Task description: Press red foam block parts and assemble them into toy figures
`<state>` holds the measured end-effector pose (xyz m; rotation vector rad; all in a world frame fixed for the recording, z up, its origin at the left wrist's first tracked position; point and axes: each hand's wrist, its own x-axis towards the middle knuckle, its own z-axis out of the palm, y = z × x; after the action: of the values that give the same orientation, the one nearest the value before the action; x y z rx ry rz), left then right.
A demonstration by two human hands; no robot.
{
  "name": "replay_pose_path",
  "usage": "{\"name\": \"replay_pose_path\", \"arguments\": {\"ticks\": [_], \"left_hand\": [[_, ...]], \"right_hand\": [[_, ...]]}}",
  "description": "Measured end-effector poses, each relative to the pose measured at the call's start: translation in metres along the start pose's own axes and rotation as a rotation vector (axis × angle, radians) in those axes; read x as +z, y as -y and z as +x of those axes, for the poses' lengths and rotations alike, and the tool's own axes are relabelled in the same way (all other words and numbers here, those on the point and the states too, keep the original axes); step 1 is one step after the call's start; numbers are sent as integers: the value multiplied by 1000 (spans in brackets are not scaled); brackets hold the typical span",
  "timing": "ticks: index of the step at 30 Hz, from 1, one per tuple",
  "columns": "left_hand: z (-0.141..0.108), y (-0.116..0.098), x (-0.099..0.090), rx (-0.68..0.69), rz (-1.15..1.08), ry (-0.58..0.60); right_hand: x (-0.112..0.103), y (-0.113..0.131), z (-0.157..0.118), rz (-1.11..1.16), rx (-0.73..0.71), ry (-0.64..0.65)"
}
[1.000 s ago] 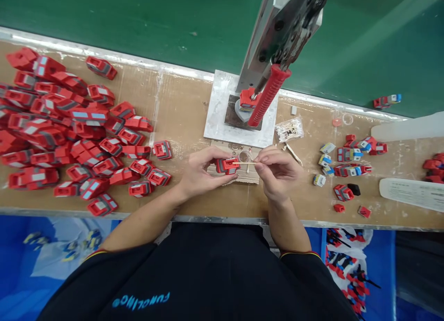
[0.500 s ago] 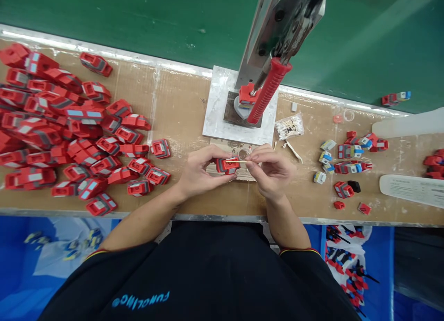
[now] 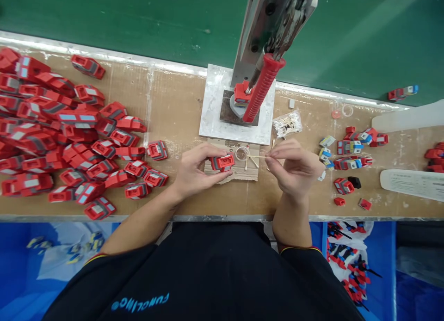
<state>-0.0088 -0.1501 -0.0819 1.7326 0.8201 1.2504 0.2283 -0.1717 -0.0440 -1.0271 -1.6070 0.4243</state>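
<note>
My left hand (image 3: 196, 169) is closed on a red toy vehicle shell (image 3: 222, 162), pinched between thumb and fingers with its hollow side up. Between the thumb and fingertips of my right hand (image 3: 294, 166) is a thin cotton swab (image 3: 257, 157), pointing left. Its far tip reaches toward a small clear round dish (image 3: 242, 153); whether it touches the dish I cannot tell. Under the dish lies a torn piece of cardboard (image 3: 239, 174), with other swab sticks on it. The shell and the swab are apart.
A hand press with a red handle (image 3: 264, 87) stands on a metal plate (image 3: 210, 113), a red part under it. Red shells (image 3: 79, 117) are heaped at left. A bag of swabs (image 3: 288, 124) and several toy parts (image 3: 349, 147) lie at right. Blue bins (image 3: 379, 251) sit below the table edge.
My right hand has moved right with the swab, away from the shell to the dish. My left hand has shifted slightly left, still gripping the shell. The view has shifted slightly.
</note>
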Motion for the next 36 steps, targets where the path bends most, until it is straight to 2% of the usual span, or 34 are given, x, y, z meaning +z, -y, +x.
{"name": "replay_pose_path", "arguments": {"ticks": [3, 6, 10, 12, 17, 19, 25, 36], "left_hand": [[1, 1, -1, -38, 15, -1], [1, 2, -1, -64, 43, -1], [0, 4, -2, -18, 60, -1], [0, 6, -2, 22, 64, -11], [0, 6, -1, 83, 117, -14], [1, 4, 0, 103, 134, -8], [2, 1, 0, 127, 160, 4], [1, 1, 0, 143, 154, 2]], "right_hand": [[-4, -9, 1, -137, 26, 186], [5, -19, -1, -250, 11, 338], [11, -24, -3, -247, 10, 490], [6, -21, -2, -217, 20, 442], [0, -7, 1, 83, 4, 40], [7, -3, 1, 201, -5, -20], [26, 0, -4, 301, 25, 47], [28, 0, -5, 300, 41, 105]]}}
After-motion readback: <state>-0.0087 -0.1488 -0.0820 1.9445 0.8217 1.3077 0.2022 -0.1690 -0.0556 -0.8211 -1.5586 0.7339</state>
